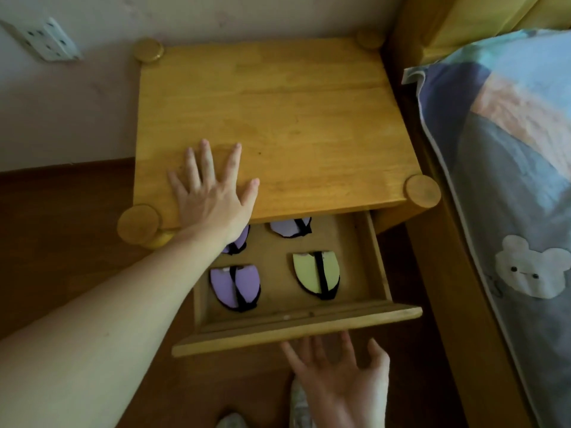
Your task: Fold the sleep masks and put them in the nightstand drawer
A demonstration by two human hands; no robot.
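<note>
four folded masks (316, 274) lie in the wooden drawer (296, 333).

The far wall (216, 13) is pale and a little pink, with a white socket plate (46, 40) on the left. The floor (61, 211) is dark brown wood. On the right stands a bed with a yellowish wooden frame (457, 273). On it lies bedding (509, 165) in blue, grey and peach, with a white bear figure (531, 270). The light is soft and dim.

No readable text, label or number anywhere (none legible).
</note>
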